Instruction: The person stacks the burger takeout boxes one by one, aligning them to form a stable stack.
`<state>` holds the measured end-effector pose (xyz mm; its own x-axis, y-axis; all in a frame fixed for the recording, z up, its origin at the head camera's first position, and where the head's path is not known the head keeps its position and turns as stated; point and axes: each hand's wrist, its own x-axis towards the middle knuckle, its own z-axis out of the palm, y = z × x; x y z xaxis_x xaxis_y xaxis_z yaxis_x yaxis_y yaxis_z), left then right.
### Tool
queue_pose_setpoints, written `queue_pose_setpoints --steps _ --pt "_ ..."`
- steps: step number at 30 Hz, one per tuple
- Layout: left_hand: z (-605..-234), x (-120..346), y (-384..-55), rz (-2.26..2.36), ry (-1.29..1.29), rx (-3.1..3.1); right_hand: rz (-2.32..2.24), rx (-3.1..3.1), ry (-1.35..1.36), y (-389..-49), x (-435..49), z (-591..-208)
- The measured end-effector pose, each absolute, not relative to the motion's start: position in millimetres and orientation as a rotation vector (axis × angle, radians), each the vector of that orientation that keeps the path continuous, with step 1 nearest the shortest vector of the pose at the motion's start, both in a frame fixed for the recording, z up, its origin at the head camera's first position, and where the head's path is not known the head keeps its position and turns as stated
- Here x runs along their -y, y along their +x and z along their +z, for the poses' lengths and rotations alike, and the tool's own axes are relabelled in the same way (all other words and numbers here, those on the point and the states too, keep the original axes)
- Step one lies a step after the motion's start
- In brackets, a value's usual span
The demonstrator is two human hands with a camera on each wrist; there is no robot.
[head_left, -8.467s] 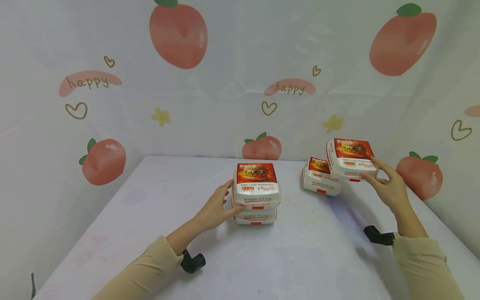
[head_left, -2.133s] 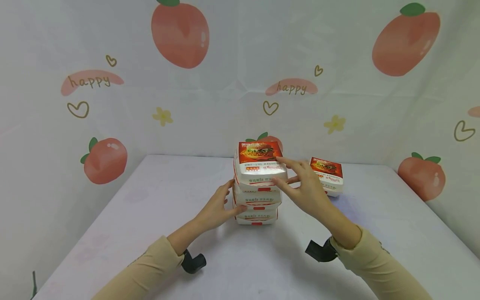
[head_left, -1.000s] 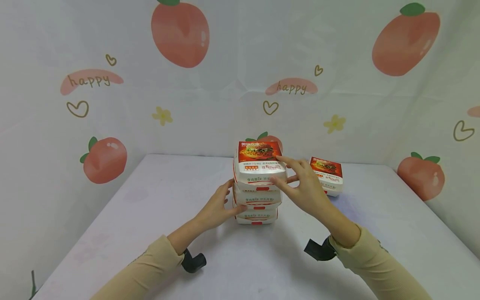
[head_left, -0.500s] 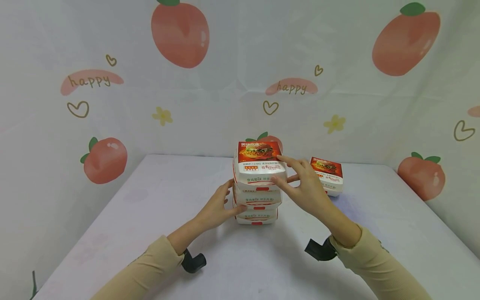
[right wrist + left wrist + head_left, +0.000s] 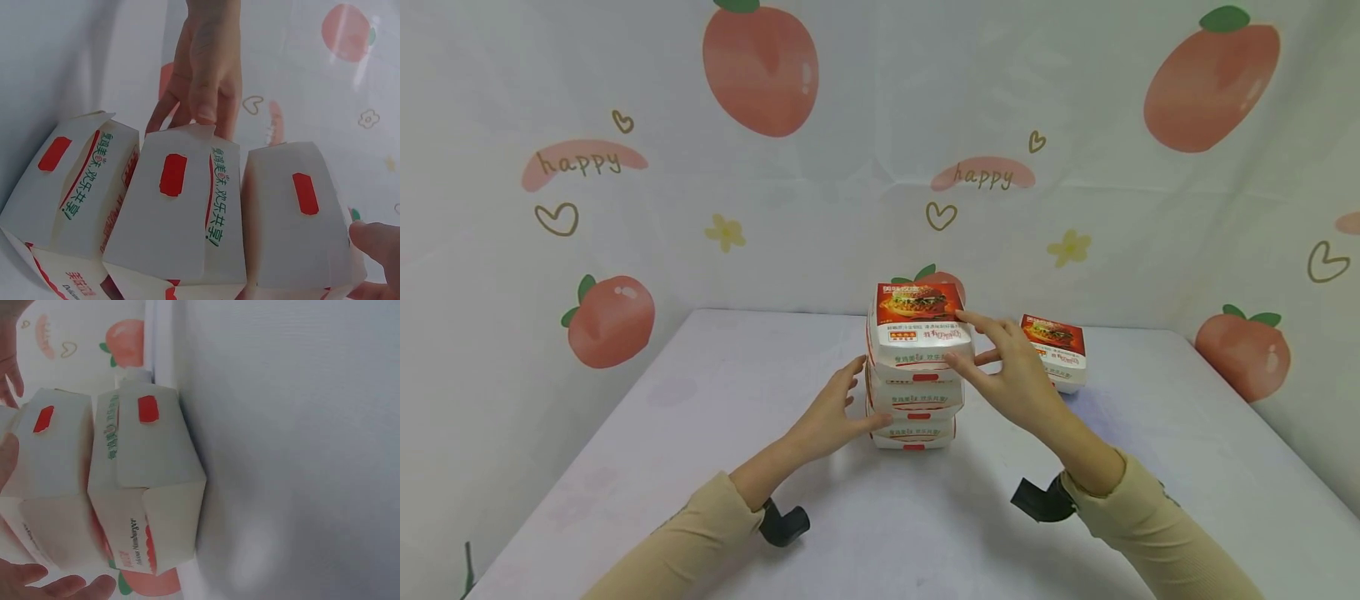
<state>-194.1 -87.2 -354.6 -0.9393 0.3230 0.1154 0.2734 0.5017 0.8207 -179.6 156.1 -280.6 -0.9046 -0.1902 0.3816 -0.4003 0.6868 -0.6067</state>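
Three white burger boxes with burger pictures stand stacked in the middle of the table: top box [image 5: 917, 333], middle box [image 5: 917, 396] and bottom box [image 5: 913, 433]. My right hand [image 5: 1018, 379] grips the top box at its right side, thumb at the front and a finger on the lid. At the stack's left side my left hand [image 5: 827, 421] lies spread around the middle box's corner, fingers loose; in the left wrist view its fingers [image 5: 62, 584] look apart from the cardboard. Behind the right hand stands another burger box [image 5: 1060, 354], partly hidden.
The white-covered table [image 5: 760, 358] meets a printed cloth backdrop [image 5: 820, 217] with peaches at the back. A black wrist mount [image 5: 786, 525] sits under the left cuff, and a second black mount [image 5: 1043, 500] under the right one.
Earlier, the right hand carried the top box from the right onto the two stacked ones. Over the last half second the left hand shifts slightly left; the right hand stays nearly still.
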Motion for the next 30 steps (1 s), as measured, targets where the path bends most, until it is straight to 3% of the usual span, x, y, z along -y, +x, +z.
queue_pose_setpoints --steps 14,30 --pt "-322.4 99.2 -193.2 1.484 0.622 -2.759 1.065 2.515 0.436 -179.4 -171.8 -278.6" --pt "-312.9 86.9 -194.9 1.492 0.725 -2.812 1.052 2.424 0.381 -198.0 -207.0 -292.7"
